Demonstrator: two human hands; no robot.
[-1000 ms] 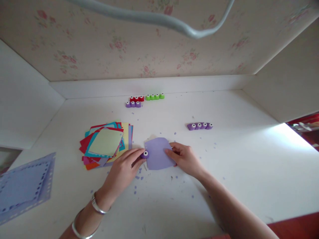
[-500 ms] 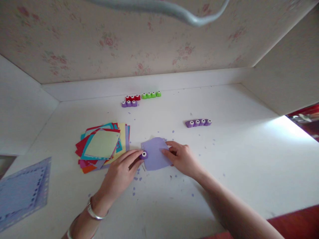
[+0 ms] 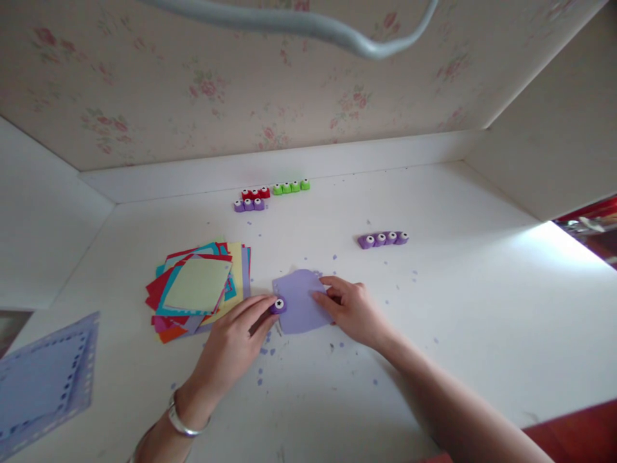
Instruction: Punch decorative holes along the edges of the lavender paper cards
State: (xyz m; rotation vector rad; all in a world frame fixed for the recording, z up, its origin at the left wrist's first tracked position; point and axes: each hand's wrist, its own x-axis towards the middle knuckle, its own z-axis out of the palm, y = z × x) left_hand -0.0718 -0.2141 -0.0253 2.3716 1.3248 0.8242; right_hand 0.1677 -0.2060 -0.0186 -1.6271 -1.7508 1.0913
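Between my hands lies a sheet of purple paper point(image 3: 303, 302) with a curved outline. My left hand point(image 3: 241, 328) grips a small purple craft punch point(image 3: 278, 305) with a white button marked by a dark star. The punch sits on the paper's left edge. My right hand point(image 3: 354, 308) pinches the paper's right edge between thumb and fingers. Tiny purple paper bits point(image 3: 260, 376) are scattered on the white table around the sheet.
A pile of coloured paper point(image 3: 197, 283) lies left of the sheet. Punched purple sheets point(image 3: 41, 379) are at the far left. Purple punches point(image 3: 384, 240) stand at right; red punches point(image 3: 255, 193), green punches point(image 3: 291, 187) and more purple punches point(image 3: 249, 204) stand near the wall.
The view has tilted up slightly, so things appear a little lower. Both hands keep their hold on the punch and the paper.
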